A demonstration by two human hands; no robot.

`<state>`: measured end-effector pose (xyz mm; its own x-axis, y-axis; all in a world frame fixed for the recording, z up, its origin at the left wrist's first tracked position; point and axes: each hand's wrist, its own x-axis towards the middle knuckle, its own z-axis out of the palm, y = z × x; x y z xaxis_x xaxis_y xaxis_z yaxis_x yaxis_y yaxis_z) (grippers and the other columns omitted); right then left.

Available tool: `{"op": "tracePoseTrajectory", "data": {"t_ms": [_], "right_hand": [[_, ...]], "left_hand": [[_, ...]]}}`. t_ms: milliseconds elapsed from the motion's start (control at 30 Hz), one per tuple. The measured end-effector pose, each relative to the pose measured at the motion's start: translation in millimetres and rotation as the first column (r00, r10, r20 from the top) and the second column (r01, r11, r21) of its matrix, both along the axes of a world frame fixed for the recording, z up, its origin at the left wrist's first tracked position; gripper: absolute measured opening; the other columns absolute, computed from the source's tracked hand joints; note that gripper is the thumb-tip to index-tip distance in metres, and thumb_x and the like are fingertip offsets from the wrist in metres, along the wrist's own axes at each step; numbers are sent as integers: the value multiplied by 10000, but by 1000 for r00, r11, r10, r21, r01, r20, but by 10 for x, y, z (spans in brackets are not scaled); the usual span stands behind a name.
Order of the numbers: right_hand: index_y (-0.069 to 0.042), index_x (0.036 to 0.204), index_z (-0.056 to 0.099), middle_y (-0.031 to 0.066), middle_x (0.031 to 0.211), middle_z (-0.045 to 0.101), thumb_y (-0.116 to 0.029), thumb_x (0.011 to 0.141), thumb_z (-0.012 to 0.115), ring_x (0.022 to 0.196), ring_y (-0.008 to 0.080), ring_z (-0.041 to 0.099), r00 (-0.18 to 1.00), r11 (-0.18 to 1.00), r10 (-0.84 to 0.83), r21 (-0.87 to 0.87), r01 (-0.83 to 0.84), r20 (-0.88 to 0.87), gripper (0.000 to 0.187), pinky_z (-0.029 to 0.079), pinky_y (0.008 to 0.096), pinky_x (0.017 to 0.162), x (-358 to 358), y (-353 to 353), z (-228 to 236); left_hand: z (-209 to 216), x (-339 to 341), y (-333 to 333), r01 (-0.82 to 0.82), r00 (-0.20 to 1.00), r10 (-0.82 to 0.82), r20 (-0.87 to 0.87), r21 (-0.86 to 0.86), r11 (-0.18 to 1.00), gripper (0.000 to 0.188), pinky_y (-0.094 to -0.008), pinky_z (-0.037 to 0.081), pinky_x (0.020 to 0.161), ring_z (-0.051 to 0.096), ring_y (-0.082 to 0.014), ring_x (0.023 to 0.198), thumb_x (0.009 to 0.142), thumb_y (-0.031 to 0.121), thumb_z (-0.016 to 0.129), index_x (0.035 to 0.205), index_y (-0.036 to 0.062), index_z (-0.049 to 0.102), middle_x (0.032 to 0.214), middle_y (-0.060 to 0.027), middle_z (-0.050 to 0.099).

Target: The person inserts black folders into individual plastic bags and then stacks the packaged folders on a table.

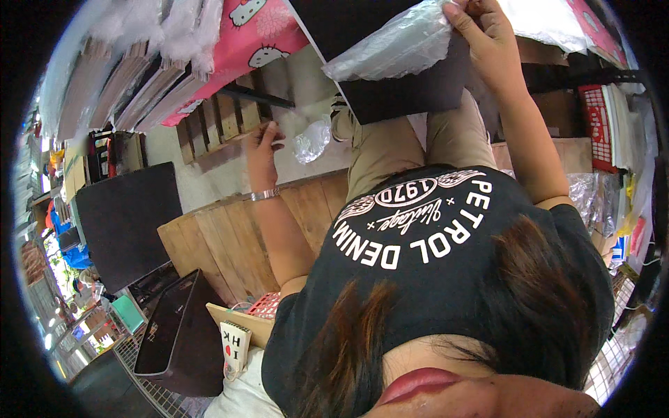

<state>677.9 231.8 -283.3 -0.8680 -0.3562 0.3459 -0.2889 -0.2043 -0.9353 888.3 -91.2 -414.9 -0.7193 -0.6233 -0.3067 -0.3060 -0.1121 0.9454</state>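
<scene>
1. Right hand (481,21) pinches the clear plastic film (390,52) between thumb and fingers, partly cut off by the top edge; pulling from this one end could stretch or tear the film
2. Film lies bunched across the black board (408,101), in front of the person's knees; creases or trapped air seem likely if it gets flattened as is
3. Board is tilted, its lower edge over the trousers (387,150); whether it rests on the legs or on something else, cannot tell; it could slide if the legs shift or the film is tugged sideways
4. Left hand (265,139) hangs well apart from the board, fingers loosely curled, looks to hold nothing; with no left-hand support visible on the board, it could swing or tip
5. Metal watch band (265,194) on the left wrist could snag film or scratch the board if that arm comes across
6. Crumpled clear plastic (312,141) lies beyond the left hand, near the shoe; could get stepped on and slip underfoot
7. Stacked wrapped boards (97,87) on the pink cloth (233,52), upper left; a careless left-arm swing could knock them
</scene>
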Motion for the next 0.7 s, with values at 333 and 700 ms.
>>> {"op": "tracePoseTrajectory", "data": {"t_ms": [333,700], "right_hand": [[-16,971,566,86,851,560,-117,903,536,774,168,523,678,707,-173,390,590,-714,126,422,292,692,-921,-192,63],[73,1082,580,176,1085,615,-156,935,476,967,190,594,706,714,-303,338,614,-640,291,448,292,871,-1292,97,-197]], "left_hand": [[-3348,124,-362,595,639,-333,694,-170,786,552,-384,476,856,619,-310,947,697,320,734,1145,31,590,1042,-224,628],[-4132,-418,-113,938,-159,-211,964,214,273,561,-585,16,1072,-164,-396,1360,800,481,556,1330,342,439,1517,-96,-105]]}}
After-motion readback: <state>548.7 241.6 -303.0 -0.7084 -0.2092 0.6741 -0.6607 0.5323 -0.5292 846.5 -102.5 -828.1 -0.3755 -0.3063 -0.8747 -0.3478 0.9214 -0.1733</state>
